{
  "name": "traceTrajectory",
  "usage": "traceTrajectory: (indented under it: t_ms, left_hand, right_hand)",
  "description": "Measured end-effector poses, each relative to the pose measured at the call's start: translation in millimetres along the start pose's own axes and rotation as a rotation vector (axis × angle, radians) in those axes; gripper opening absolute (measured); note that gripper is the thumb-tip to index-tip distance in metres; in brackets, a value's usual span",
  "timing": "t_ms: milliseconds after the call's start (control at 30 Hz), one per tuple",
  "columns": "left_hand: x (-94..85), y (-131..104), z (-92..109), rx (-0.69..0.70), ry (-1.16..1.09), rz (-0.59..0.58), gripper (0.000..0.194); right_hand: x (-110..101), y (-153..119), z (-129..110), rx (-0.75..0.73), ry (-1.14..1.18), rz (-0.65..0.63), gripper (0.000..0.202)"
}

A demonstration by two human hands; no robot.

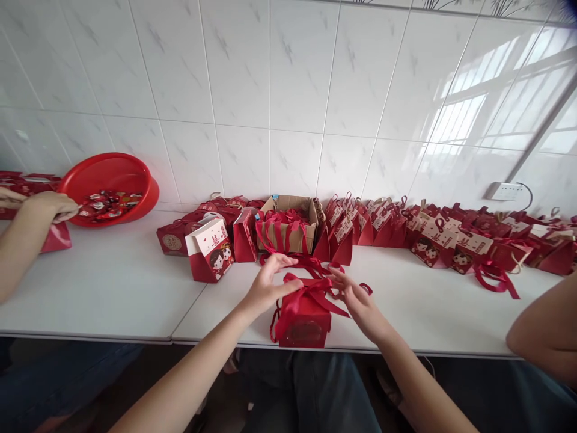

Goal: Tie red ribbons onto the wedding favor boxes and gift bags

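Observation:
A small red gift box stands near the table's front edge, directly before me, with a red ribbon bow on its top. My left hand is at the bow's left side, thumb and fingers spread apart, the thumb tip at a ribbon loop. On the opposite side my right hand has its fingers stretched out beside the bow. Whether its fingertips touch the ribbon, I cannot tell. Just behind the box, loose red ribbons trail from an open cardboard carton.
A white and red gift box stands left of the carton. Rows of red boxes line the wall to the right. A red basin holds small packets. One person's hand is at far left; another person's arm rests at right.

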State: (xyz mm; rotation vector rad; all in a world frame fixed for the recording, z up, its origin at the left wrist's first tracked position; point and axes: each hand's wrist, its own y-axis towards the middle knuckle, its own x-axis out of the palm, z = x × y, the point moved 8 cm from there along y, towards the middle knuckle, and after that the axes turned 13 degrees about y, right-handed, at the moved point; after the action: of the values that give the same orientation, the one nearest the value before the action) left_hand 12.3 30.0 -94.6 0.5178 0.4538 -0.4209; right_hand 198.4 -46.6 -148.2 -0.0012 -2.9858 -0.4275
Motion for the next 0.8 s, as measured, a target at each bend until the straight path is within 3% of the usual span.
traceTrajectory:
  t_ms: [100,167,300,400,467,533,567,633,700,800]
  left_hand:
    - [-19.6,-0.9,-23.9,-0.049,0.085,0.098,0.035]
    - [-23.6,-5.6,-46.9,-0.112,0.202,0.088,0.036]
    - [-17.5,-22.3,-83.4,-0.176,0.502,0.013,0.038]
    - [-10.6,-31.2,-91.9,-0.148,0.67,-0.019,0.038]
    - [-6.8,-33.1,-92.8,-0.124,0.736,-0.037,0.037]
    - [-4.8,-32.9,-92.7,-0.106,0.778,-0.044,0.036]
    - [-4.2,-32.6,-92.5,-0.098,0.793,-0.044,0.036]
    - [-3.7,-31.8,-92.0,-0.085,0.813,-0.04,0.035]
    - [-3.4,-31.4,-91.6,-0.077,0.826,-0.034,0.034]
    - [-2.9,-30.8,-91.5,-0.07,0.837,-0.028,0.034]
  right_hand:
    - [13.8,-12.5,14.8,-0.045,0.029,-0.197,0.114]
    - [22.0,-16.5,23.3,-0.044,0.026,-0.219,0.126]
    - [38.1,-15.2,22.3,-0.027,0.05,-0.165,0.115]
    - [27.9,-11.2,7.1,-0.057,0.033,-0.058,0.1]
    - [-3.5,-10.2,-5.3,-0.095,0.011,0.129,0.085]
    - [-52.5,-15.6,-16.8,-0.141,-0.049,0.42,0.074]
    - [-79.5,-21.6,-21.7,-0.159,-0.106,0.585,0.073]
    - [-124.0,-30.9,-25.1,-0.162,-0.186,0.787,0.078]
    - [-157.9,-36.4,-19.3,-0.124,-0.245,0.893,0.089]
    - [-186.0,-39.5,1.1,-0.042,-0.31,0.924,0.111]
